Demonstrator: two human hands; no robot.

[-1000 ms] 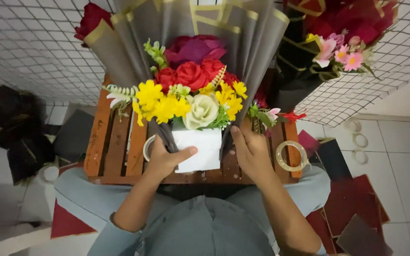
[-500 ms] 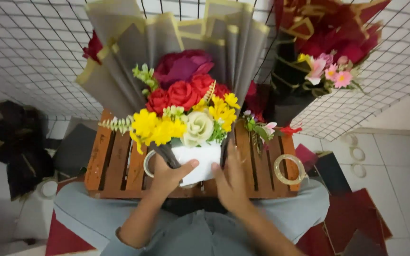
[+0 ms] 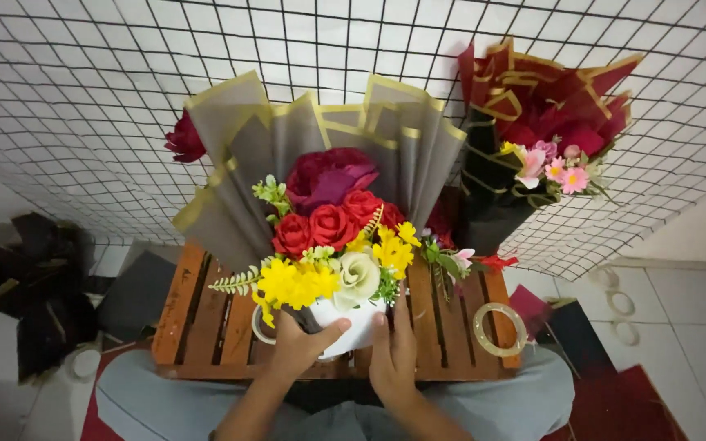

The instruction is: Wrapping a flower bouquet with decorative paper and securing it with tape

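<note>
Bouquet stands upright on the slatted wooden tabletop, base at its near edge, grey gold-edged wrap fanned behind. Judging by looks: light, top-heavy, paper crushes easily, blooms fragile; best held low at the white-wrapped stem base, not the fan. Left hand cups the bouquet's base from the left, thumb across the front, grip closed on it. Right hand lies flat against the base's right side, fingers up, pressing more than clenching. Tape ring lies right of the bouquet.
</note>
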